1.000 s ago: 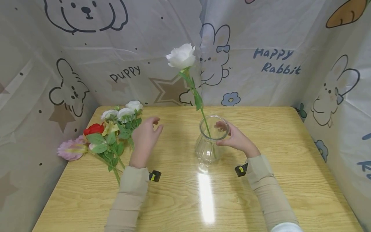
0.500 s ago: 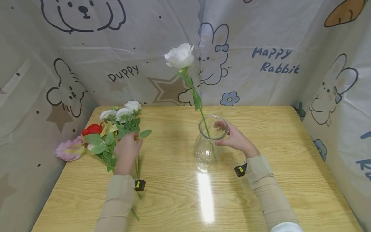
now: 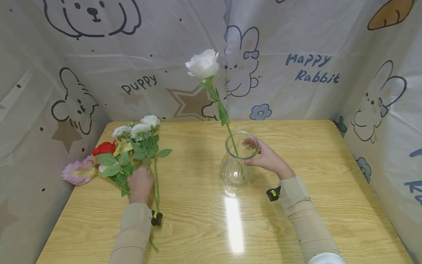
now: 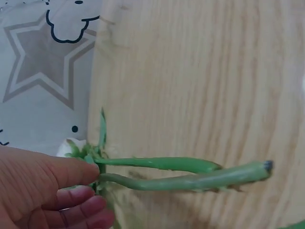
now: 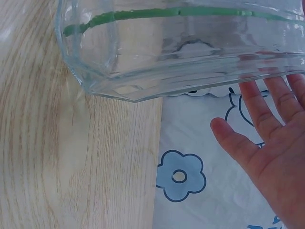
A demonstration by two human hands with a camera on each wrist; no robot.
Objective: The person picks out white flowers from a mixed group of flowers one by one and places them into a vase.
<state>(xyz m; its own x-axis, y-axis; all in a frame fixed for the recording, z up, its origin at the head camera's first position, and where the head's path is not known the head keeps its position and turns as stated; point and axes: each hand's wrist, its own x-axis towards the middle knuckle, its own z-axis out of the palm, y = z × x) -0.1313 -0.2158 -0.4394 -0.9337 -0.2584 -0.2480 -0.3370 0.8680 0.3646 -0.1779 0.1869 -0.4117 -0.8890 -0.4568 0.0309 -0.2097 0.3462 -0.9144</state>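
Note:
In the head view, my left hand (image 3: 141,181) is low among the artificial flowers at the left. In the left wrist view, its thumb and curled fingers pinch a green flower stem (image 4: 190,182) close to the leaves; the index fingertip is hidden. A second stem (image 4: 162,164) runs beside it. My right hand (image 3: 268,157) holds the neck of a clear glass vase (image 3: 234,172) from the right, thumb in front and fingers behind. One white rose (image 3: 203,65) leans left in the vase, and its stem (image 5: 143,14) shows through the glass.
White flowers (image 3: 141,132), a red flower (image 3: 104,148), a yellow flower (image 3: 123,147) and a pink-purple flower (image 3: 79,171) lie bunched at the wooden table's (image 3: 197,220) left edge. A printed cloth (image 3: 158,47) stands behind and at both sides.
My left hand has moved left and down from above the table into the flower bunch, onto the stems. The right hand, vase and white rose hold still.

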